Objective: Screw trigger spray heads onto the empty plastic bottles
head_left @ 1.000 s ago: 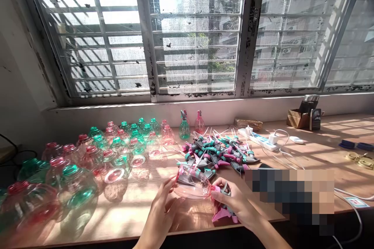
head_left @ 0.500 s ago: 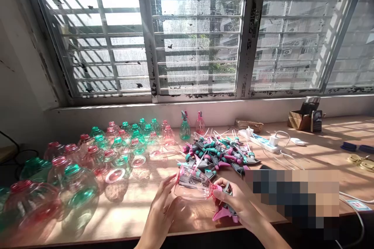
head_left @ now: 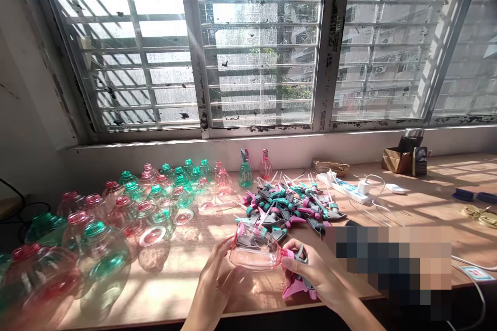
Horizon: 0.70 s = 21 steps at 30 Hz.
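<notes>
A clear pink bottle (head_left: 254,253) lies on its side between my hands near the front edge of the wooden table (head_left: 178,289). My left hand (head_left: 217,274) cups the bottle's base with fingers curled round it. My right hand (head_left: 310,269) is closed on the pink and grey trigger sprayer head (head_left: 297,271) at the bottle's neck. Just behind them lies a pile of pink, teal and grey sprayer heads (head_left: 289,207) with white dip tubes.
Several open pink and green bottles (head_left: 128,217) crowd the table's left half. Two assembled spray bottles (head_left: 254,168) stand by the window sill. A white power strip (head_left: 344,186), cables, a cardboard box (head_left: 396,158) and a blurred patch sit to the right.
The hands and bottle stay in nearly the same spot; the bottle and sprayer head have shifted only slightly between my fingers. The view has tipped a little.
</notes>
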### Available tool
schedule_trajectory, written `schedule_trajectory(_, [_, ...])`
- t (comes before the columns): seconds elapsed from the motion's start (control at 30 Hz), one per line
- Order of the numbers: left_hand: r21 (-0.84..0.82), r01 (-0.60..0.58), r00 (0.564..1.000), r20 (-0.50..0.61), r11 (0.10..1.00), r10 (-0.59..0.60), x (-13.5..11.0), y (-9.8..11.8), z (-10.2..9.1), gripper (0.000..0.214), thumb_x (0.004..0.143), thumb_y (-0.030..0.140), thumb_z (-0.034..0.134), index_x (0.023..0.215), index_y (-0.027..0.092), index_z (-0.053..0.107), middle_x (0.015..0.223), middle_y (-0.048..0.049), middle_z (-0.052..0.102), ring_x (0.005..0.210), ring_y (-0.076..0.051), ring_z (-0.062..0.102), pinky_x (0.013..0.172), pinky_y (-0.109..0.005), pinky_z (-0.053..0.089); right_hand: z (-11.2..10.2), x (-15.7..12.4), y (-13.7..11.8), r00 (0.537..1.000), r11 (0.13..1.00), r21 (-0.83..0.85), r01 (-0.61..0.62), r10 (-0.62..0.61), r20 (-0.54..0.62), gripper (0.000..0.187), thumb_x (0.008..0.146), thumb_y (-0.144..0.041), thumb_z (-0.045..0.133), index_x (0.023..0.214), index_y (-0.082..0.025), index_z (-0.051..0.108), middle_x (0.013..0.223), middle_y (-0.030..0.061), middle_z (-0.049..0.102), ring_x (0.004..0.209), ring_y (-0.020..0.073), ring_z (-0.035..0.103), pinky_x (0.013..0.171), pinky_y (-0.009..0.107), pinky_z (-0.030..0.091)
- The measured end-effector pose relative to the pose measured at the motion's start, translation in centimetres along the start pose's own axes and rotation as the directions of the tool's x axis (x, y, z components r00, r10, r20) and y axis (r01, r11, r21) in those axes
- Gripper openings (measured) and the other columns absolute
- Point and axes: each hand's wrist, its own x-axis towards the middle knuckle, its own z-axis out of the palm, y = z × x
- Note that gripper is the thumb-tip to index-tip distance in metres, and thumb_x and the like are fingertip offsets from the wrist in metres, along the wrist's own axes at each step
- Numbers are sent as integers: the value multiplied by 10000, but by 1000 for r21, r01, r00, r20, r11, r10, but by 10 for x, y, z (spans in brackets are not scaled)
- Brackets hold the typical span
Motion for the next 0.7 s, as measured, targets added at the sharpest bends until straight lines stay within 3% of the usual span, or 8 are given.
schedule_trajectory(0.07, [-59, 42, 998, 45, 997, -40, -1, 1, -1, 500, 927, 568, 696, 1380, 368, 632, 1512, -84, 596, 1337, -348, 633, 988, -415, 640, 0, 0, 3, 1000, 999, -32, 10, -10, -5, 383, 813, -446, 890, 918, -193, 623, 658, -34, 695, 589, 131, 621, 586, 248, 473])
schedule_trajectory(0.17, [14, 42, 993, 106, 999, -43, -1, 3, -4, 384, 983, 523, 632, 1319, 337, 643, 1454, -93, 664, 1335, -339, 641, 1085, -470, 571, 0, -1, 5, 1000, 997, -73, 16, -18, -23, 398, 789, -441, 911, 923, -192, 630, 655, -46, 679, 579, 125, 609, 560, 234, 443])
schedule_trajectory(0.3, [109, -65, 997, 37, 992, 61, 2, 1, -3, 398, 1004, 535, 587, 1348, 344, 639, 1493, -82, 644, 1423, -344, 558, 1198, -530, 441, 0, -1, 3, 1000, 1000, -22, 6, -7, -17, 372, 824, -461, 873, 910, -202, 621, 675, -28, 704, 605, 157, 647, 589, 272, 518])
schedule_trajectory(0.37, [102, -107, 994, 11, 989, 106, 3, 0, 0, 393, 1017, 529, 567, 1367, 363, 633, 1499, -73, 628, 1426, -333, 553, 1178, -504, 472, 0, -1, 1, 1000, 1000, 9, -10, 11, -15, 366, 835, -468, 860, 910, -204, 618, 685, -22, 714, 613, 163, 659, 607, 284, 538])
schedule_trajectory(0.47, [5, -42, 997, 63, 999, 42, 0, -2, 4, 395, 1013, 515, 580, 1377, 363, 597, 1466, -88, 631, 1354, -324, 626, 1059, -445, 591, -1, -1, 1, 1000, 1000, -6, -20, 19, -21, 389, 812, -475, 879, 928, -207, 622, 671, -30, 710, 608, 164, 660, 609, 281, 529])
schedule_trajectory(0.57, [-126, 78, 986, 156, 989, -58, -5, -4, 5, 525, 984, 546, 605, 1455, 356, 472, 1568, -121, 542, 1269, -327, 699, 1015, -438, 624, -1, -2, 3, 1000, 997, -71, -13, 11, -26, 409, 794, -465, 899, 957, -200, 632, 671, -38, 699, 597, 153, 649, 588, 261, 474])
schedule_trajectory(0.7, [2, 34, 989, 147, 999, -34, -4, -7, 0, 465, 1009, 497, 586, 1444, 359, 501, 1603, -111, 520, 1412, -349, 577, 1144, -524, 511, 1, -4, 2, 1000, 994, -106, -10, 7, -28, 397, 811, -461, 889, 955, -193, 635, 667, -26, 712, 592, 147, 639, 588, 258, 450])
